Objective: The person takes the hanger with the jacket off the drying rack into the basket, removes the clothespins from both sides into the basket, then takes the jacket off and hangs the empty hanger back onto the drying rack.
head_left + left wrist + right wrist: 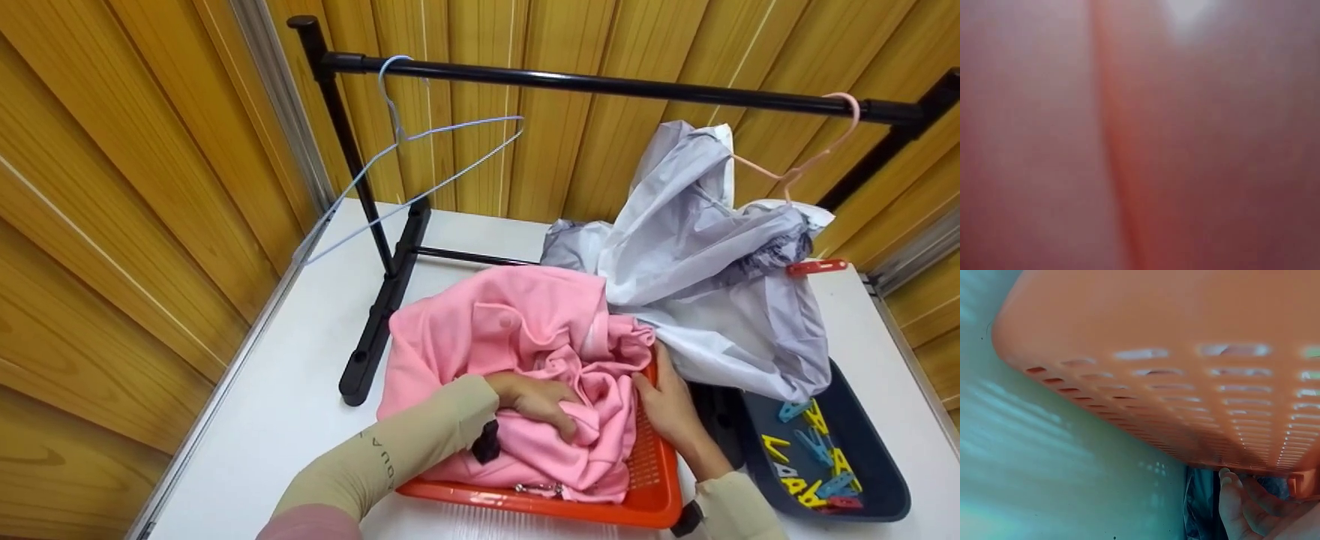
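A heap of pink clothing [517, 330], with a buttoned pocket flap, fills an orange-red plastic basket [660, 480] on the white table. My left hand [536, 401] is sunk into the heap, its fingers and thumb bent round a fold of the pink cloth. Only blurred pink with an orange streak shows in the left wrist view. At the basket's right side, my right hand [667, 397] grips the rim, thumb on top. From below, the right wrist view shows its fingers [1235, 500] against the slotted basket wall [1157, 315].
Behind stands a black clothes rack [600, 86] with a blue hanger [450, 129] at left. Thin grey-white fabric [675, 225] hangs from a pink hanger [817, 161], with a red clothespin [817, 267] on it. A dark tray [885, 465] of coloured clothespins stands at right.
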A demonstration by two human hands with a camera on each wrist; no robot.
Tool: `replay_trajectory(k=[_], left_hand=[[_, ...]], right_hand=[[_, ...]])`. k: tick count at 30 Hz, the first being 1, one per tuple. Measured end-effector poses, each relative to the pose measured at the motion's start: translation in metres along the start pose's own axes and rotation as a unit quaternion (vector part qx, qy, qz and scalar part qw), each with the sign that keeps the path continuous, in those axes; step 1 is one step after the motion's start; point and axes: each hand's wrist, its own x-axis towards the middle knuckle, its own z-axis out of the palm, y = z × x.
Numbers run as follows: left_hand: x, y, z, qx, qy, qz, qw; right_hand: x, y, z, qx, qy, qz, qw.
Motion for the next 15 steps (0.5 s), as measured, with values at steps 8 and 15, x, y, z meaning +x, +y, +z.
replay_trajectory(k=[8,15], left_hand=[[0.001,0.004,0.002,0.032,0.007,0.004,0.9995],[-0.011,0.022,-0.007,0.101,-0.016,-0.025,0.9944]], right_hand=[[-0.001,0.001,-0.004,-0.005,0.0,0.006,1.0],[-0.002,0.0,0.001,-0.005,-0.009,0.013,0.9999]])
